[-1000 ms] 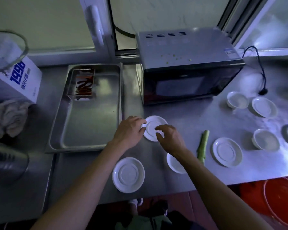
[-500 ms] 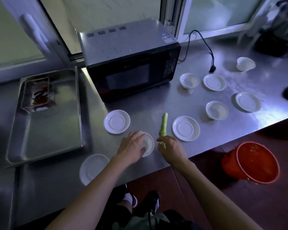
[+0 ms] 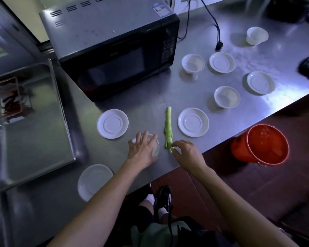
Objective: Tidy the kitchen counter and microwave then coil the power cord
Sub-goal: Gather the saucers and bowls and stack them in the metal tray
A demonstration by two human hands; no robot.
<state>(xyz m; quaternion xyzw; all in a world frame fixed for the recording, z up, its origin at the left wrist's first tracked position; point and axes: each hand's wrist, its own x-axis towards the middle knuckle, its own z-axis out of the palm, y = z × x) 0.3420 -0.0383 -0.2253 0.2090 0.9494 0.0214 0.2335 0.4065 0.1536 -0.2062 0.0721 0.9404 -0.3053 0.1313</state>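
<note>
Far to your left a metal tray [image 3: 43, 139] is sitting on the steel counter [image 3: 150, 97], and a small clear box [image 3: 9, 98] of what look like red chillies is lying in it. Nearer you, one saucer [image 3: 95, 180] is sitting by the counter's front edge and another saucer [image 3: 112, 123] is lying in front of the microwave [image 3: 111, 50]. Your left hand [image 3: 141, 150] is resting over a small white bowl [image 3: 154, 147], fingers spread across its top; curl them round the rim before lifting so it is not sliding. Just beside it, your right hand [image 3: 187, 154] is pinching the near end of the green stalk [image 3: 168, 129] between thumb and fingertips. Grip lower on the thick part, since it is looking limp and may be sagging. Farther right, more saucers and bowls are waiting, the power cord [image 3: 210, 22] is trailing loose behind them, and an orange bucket [image 3: 260, 145] is standing on the floor.
</note>
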